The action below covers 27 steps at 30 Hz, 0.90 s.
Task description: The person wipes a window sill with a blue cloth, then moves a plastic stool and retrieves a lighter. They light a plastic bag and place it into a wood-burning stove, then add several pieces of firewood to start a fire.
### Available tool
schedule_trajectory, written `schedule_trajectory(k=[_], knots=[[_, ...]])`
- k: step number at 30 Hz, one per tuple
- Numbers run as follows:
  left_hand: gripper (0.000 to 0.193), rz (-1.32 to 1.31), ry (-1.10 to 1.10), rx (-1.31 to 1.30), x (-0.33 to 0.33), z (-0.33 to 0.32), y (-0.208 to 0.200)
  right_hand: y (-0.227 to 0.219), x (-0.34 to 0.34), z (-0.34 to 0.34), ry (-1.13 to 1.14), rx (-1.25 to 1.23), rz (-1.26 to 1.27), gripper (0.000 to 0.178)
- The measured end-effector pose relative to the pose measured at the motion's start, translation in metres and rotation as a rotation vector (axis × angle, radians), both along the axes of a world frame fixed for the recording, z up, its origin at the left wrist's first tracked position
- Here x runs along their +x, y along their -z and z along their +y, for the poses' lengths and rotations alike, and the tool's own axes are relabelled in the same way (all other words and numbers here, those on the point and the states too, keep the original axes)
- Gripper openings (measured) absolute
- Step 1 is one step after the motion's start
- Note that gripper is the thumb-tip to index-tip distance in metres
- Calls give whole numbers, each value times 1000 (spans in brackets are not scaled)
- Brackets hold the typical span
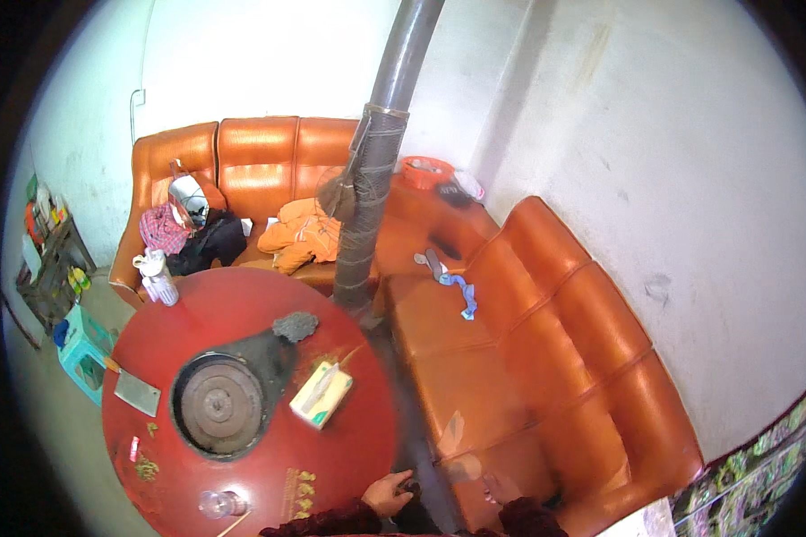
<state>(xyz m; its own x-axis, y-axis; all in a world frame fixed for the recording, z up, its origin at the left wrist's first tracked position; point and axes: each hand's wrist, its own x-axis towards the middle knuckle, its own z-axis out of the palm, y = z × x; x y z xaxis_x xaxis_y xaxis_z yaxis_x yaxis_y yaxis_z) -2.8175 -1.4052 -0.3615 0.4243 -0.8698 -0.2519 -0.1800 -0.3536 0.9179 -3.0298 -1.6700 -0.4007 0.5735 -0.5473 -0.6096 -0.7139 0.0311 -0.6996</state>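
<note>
At the lower edge, beside the red table's rim, is my left hand. Its fingers are closed around something small and dark that I cannot make out. My right hand is over the near end of the orange sofa, blurred, so its fingers cannot be read. Pale, smeared shapes show on the seat by it; whether they are worn patches or loose things is unclear. A dark sleeve covers each forearm. Nearest my left hand on the round red table are several small yellowish pieces.
A dark stove top is set in the table, with a cleaver, tissue pack, grey cloth, clear cup and white jug around it. A stovepipe rises behind. Clothes lie on the far sofa.
</note>
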Motion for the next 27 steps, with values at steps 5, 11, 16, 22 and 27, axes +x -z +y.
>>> schedule_trajectory(k=[5, 11, 16, 22, 27], knots=[[56, 77, -166, 7, 26, -82, 35, 9, 80, -163, 152, 49, -65, 23], [57, 137, -208, 70, 69, -199, 32, -38, 150, -310, -162, -620, -205, 29], [39, -116, -230, 44, 113, -294, 24, -107, 196, -415, -115, -557, -266, 26], [46, -253, -59, 59, 187, -365, 29, -167, 259, -543, 12, -1084, -275, 27], [51, -372, 120, -65, 263, -457, 67, -204, 295, -591, 87, -1058, -493, 31]])
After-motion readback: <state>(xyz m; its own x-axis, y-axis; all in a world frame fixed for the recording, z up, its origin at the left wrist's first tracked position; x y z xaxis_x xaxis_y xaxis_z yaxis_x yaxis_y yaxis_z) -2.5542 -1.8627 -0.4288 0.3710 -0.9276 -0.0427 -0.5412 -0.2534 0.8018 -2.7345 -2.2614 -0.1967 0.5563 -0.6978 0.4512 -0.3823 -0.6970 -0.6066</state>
